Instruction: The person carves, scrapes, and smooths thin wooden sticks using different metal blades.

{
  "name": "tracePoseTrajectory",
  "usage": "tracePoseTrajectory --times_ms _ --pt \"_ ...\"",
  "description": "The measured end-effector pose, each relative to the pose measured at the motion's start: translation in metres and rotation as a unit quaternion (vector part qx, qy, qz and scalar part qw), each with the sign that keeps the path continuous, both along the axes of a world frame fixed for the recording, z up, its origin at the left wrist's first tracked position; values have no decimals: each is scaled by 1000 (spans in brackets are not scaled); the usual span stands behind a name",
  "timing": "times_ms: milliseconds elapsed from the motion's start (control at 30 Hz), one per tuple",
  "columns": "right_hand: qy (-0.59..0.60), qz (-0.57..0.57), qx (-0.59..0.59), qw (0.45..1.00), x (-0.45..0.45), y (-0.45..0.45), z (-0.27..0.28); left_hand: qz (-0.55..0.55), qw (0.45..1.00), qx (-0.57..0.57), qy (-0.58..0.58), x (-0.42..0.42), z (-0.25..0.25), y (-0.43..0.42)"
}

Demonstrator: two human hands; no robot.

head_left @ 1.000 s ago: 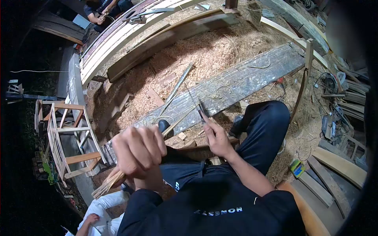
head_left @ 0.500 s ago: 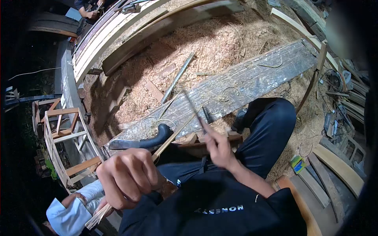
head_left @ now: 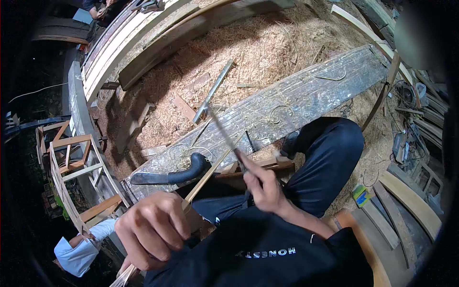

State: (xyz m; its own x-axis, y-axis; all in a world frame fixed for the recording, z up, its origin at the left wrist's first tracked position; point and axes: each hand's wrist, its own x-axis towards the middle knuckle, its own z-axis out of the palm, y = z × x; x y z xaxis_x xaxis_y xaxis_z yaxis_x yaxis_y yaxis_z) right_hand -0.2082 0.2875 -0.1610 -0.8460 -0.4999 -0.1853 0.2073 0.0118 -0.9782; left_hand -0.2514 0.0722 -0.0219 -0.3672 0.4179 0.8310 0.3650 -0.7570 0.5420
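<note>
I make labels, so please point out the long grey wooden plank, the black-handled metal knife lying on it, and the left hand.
Long grey wooden plank (head_left: pixel 361 71): head view, bare right part.
Black-handled metal knife (head_left: pixel 149 178): head view, middle of blade.
Left hand (head_left: pixel 152 228): head view, back of hand.

Black shirt (head_left: pixel 287 270) with pale HONESTY lettering (head_left: pixel 271 253), dark trousers (head_left: pixel 330 167)

On the black shirt (head_left: pixel 287 270) of the person, the word "HONESTY" (head_left: pixel 265 253) can be read, printed in light capital letters across the cloth; it is seen turned over, with the H at the right side. On the dark trousers (head_left: pixel 318 179), a small pale mark (head_left: pixel 217 221) is shown, but it is too small to be read. On the green, yellow and blue packet (head_left: pixel 361 196), no letters can be made out.
</note>
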Motion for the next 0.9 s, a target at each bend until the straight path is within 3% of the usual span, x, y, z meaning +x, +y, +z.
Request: tracePoseTrajectory --times_ms 100,200,233,300,367,433,533,567,600,700,733,833,900 --pt "-28 -29 47 998 -10 2 -27 29 999 7 -20 7 -1 0" --pt "98 25 13 995 -1 1 9 76 997 17 -29 13 -2 5" --pt "99 35 -41 994 2 -1 18 125 991 39 -37 14 -3 7" --pt "82 23 -24 996 6 -3 10 173 982 58 -40 22 -4 15" --pt "116 -45 6 992 3 -8 -20 377 905 160 -111 33 -5 33" --pt "-37 -16 5 999 0 -3 14 410 883 197 -119 38 -7 43" --pt "118 41 -67 990 8 -7 30 493 845 184 -96 42 -8 53" --pt "118 41 -68 990 10 -8 17 494 845 183 -95 43 -8 55" --pt "44 6 -30 999 10 -8 -6 500 841 176 -109 45 -8 56" --pt "-73 6 106 992 2 0 -14 500 840 167 -126 50 -8 58" --pt "47 -2 42 998 7 -4 -9 499 844 158 -117 49 -7 59" --pt "177 -5 -25 984 13 -7 4 506 842 148 -113 49 -8 61" --pt "-5 -30 47 998 8 -3 -19 517 835 149 -114 51 -8 60"
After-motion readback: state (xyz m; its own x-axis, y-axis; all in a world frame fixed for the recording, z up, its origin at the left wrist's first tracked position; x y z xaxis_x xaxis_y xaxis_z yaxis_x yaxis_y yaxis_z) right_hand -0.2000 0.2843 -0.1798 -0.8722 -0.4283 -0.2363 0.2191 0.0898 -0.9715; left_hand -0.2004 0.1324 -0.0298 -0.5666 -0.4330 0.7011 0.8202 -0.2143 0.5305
